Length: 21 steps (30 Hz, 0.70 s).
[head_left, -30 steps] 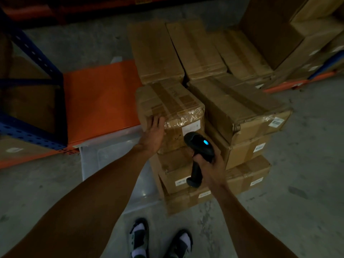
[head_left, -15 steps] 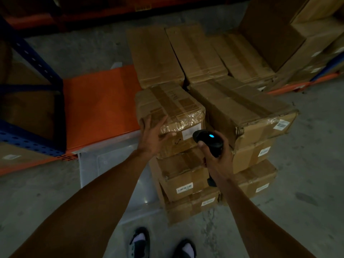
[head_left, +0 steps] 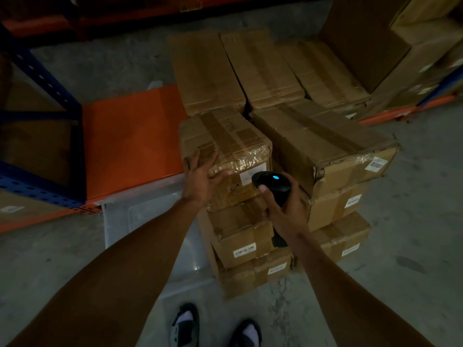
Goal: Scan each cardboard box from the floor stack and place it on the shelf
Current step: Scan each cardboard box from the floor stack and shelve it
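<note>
On top of the nearer left column of the floor stack [head_left: 250,221], the cardboard box [head_left: 225,151] to be scanned is steadied by the left hand [head_left: 200,176], whose fingers are spread over its near top corner while the thumb lies along the taped front edge. A black scanner [head_left: 271,182], its blue light lit, is gripped in the right hand [head_left: 285,211] and aimed at the white label [head_left: 246,177] on the box's front face. The carton is judged stiff but dented, with crinkled tape that may be slippery; its weight cannot be told, so it would best be taken by opposite lower edges, not by the tape. The orange shelf [head_left: 132,139] lies just beside the stack, to the left. Compared with the earlier frames, the scanner has been brought nearer to the label, and the left hand has been shifted from the box's front to its top corner.
</note>
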Motion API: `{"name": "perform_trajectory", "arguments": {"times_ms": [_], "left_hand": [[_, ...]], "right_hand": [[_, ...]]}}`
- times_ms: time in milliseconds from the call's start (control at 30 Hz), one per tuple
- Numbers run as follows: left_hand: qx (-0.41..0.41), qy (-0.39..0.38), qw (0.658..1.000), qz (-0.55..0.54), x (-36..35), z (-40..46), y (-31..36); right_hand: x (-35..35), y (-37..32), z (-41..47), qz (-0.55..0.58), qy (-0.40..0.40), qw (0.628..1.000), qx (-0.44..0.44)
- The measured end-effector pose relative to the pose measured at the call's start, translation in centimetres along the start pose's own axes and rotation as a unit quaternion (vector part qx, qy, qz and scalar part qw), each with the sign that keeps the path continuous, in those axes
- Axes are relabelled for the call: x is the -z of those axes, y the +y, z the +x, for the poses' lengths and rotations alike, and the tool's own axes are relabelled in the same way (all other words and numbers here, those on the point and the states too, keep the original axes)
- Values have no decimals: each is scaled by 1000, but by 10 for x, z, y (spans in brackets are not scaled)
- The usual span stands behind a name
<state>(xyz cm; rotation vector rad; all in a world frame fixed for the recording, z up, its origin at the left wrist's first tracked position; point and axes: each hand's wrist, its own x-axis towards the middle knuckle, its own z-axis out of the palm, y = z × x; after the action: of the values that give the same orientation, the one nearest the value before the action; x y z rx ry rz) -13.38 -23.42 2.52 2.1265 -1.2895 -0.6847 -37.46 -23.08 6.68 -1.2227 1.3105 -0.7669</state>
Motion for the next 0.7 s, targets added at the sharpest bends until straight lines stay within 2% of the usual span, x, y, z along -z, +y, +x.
{"name": "perform_trajectory", "arguments": {"times_ms": [167,367,600,700], "left_hand": [[-7,-5,1000,22,6,-2,4],[-17,4,1000,18,10,-4,8],[35,46,979,-194,5,3,13],[24,24,981,-192,12,9,8]], "right_hand": [[1,4,0,-56,34,995,77],[-2,2,3,-46,72,992,92],[-1,4,-1,-36,66,994,82],[1,5,1,-41,51,995,79]]}}
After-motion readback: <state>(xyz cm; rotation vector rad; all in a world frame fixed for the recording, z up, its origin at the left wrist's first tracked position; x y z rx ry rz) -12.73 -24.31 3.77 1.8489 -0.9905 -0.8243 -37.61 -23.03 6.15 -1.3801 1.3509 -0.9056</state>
